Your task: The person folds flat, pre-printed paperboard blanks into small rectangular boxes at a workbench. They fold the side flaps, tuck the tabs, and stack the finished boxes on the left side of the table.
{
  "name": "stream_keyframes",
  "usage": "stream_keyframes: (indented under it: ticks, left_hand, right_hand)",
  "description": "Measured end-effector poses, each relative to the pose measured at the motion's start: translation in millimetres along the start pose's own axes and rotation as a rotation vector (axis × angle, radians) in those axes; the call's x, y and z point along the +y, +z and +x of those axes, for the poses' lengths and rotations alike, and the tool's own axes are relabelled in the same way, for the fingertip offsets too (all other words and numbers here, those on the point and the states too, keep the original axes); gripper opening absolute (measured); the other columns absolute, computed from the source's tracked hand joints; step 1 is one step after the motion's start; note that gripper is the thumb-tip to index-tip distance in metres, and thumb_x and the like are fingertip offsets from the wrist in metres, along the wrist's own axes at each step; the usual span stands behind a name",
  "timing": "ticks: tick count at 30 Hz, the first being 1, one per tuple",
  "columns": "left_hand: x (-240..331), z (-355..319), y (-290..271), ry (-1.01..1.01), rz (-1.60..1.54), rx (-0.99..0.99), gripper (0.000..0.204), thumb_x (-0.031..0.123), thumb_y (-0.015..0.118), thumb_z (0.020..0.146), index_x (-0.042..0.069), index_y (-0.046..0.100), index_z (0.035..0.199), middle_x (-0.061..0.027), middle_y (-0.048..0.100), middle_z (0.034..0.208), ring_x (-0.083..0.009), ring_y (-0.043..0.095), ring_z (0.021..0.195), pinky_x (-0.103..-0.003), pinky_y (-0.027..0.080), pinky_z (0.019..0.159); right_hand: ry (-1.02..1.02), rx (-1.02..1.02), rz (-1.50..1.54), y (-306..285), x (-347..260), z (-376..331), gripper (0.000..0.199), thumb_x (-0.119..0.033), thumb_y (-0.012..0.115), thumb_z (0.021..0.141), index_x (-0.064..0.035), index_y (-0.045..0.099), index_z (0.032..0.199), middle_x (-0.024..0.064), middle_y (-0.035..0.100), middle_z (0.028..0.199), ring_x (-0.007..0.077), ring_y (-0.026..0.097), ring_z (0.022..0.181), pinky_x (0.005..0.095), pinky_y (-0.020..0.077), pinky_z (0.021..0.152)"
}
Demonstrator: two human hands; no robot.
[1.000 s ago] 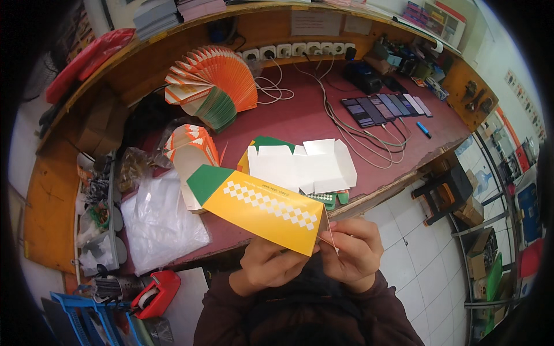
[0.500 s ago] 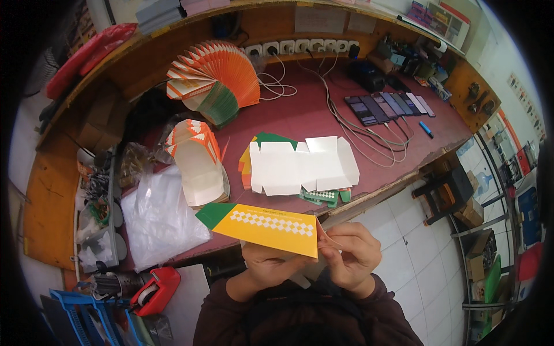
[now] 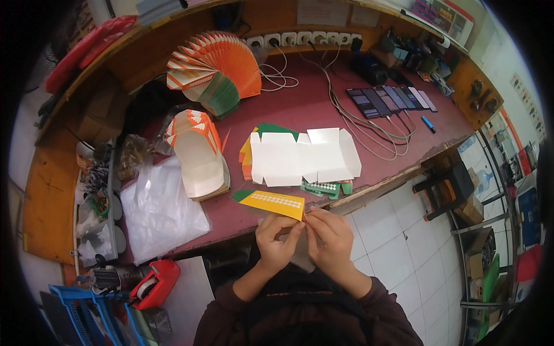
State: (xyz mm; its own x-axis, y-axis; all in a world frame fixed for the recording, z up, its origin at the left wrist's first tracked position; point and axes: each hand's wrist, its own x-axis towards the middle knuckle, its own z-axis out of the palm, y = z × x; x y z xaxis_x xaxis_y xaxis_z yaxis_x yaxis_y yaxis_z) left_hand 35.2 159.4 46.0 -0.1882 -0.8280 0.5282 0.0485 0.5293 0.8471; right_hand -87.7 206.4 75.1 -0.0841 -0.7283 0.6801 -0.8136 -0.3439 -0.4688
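Between my hands is a yellow and green cardboard box [image 3: 271,202] with a band of white diamonds, held just off the table's front edge. My left hand [image 3: 276,241] grips it from below near its right part, thumb and fingers closed. My right hand [image 3: 330,237] pinches the box's right end, where a small flap shows. Beyond it lies a stack of flat, unfolded box blanks [image 3: 306,157], the top one white side up. To the left stands a nested stack of partly folded boxes [image 3: 202,164] with orange and white edges.
A fan of orange and green cartons [image 3: 231,69] stands at the back left. Plastic bags [image 3: 164,213] lie at the front left, above a red tape dispenser [image 3: 156,284]. Phones [image 3: 389,99] with cables and a blue marker [image 3: 427,124] lie at the right.
The yellow box and both hands have moved farther from me and look smaller. The box's left end has shifted right. My right hand has moved left, closer to my left hand.
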Motion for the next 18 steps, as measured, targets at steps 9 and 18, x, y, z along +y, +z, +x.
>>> stream_keyframes:
  ticks: [9,18]
  left_hand:
    - [-38,-8,9,-0.617,-0.717,0.307,0.008,0.003,0.064,0.086,-0.001,0.058,0.089,-0.0092,0.057,0.108,-0.0152,0.062,0.09,-0.025,0.057,0.075]
    - [-43,-12,23,0.307,0.57,-0.33,0.03,0.023,0.079,0.066,0.011,0.058,0.084,-0.0058,0.056,0.101,-0.0233,0.053,0.098,-0.038,0.04,0.083]
  right_hand:
    - [0.044,-0.274,-0.208,26,14,-31,0.049,-0.004,0.065,0.072,-0.0091,0.055,0.119,0.0121,0.056,0.116,0.0314,0.058,0.098,0.0375,0.0455,0.081]
    - [0.68,-0.117,0.588,10,62,-25,0.01,-0.007,0.059,0.088,0.0024,0.063,0.086,0.0112,0.061,0.084,0.0243,0.063,0.081,0.0339,0.0481,0.066]
